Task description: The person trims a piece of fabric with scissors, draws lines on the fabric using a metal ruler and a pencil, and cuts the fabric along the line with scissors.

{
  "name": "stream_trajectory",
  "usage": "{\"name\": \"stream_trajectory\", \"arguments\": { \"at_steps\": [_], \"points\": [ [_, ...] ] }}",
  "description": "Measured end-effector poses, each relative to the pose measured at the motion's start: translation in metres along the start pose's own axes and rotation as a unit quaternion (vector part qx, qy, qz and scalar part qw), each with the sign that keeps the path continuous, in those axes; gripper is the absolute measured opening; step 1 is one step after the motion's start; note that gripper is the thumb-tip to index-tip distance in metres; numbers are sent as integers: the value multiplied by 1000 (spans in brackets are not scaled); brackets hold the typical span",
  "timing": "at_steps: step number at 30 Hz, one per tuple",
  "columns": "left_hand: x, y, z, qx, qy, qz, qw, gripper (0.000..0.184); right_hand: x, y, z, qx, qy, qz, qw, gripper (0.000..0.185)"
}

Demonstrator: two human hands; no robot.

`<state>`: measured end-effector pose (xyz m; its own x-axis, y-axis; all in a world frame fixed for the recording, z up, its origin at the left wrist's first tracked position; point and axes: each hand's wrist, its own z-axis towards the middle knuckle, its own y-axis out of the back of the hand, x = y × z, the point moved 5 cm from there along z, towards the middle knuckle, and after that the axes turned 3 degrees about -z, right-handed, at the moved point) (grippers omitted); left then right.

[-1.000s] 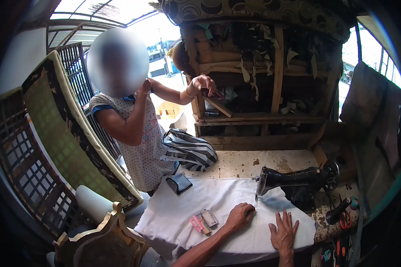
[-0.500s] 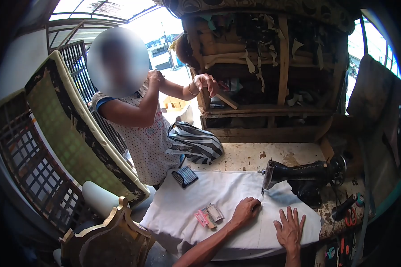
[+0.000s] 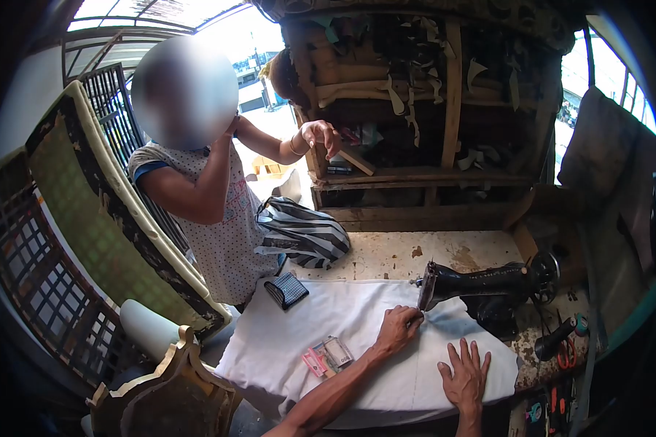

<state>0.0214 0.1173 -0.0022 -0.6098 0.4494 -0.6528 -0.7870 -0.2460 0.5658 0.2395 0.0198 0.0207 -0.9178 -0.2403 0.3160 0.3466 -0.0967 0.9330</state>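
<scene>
White cloth lies spread over the table, partly under a black sewing machine. Close by the machine's needle end is my left hand, its fingers curled in and pinched together; whatever may be between them is too small to make out. My right hand rests flat on the cloth with spread fingers, holding nothing. Left of my left hand lie a few folded banknotes. A dark checkered wallet sits on the cloth's far left part.
Across the table stands another person, one hand raised, beside a black-and-white striped bag. Red-handled scissors are at the right. A carved frame stands front left, and a wooden shelf with scraps is behind.
My left hand has moved up the cloth, nearer the machine's needle. My right hand stays flat. The view has shifted slightly; the other person's folded arm has moved a little.
</scene>
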Motion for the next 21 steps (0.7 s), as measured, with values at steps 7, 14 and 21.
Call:
{"name": "stream_trajectory", "arguments": {
  "at_steps": [7,14,21],
  "points": [
    [-8,10,-7,-62,54,83,993,11,2,4,1,-2,0,-4,1000,53],
    [-3,9,-7,-80,59,84,991,13,-2,-1,2,-8,4,-20,1000,54],
    [4,14,-8,-91,67,100,989,15,-1,-1,3,-1,3,-26,1000,54]
  ]
}}
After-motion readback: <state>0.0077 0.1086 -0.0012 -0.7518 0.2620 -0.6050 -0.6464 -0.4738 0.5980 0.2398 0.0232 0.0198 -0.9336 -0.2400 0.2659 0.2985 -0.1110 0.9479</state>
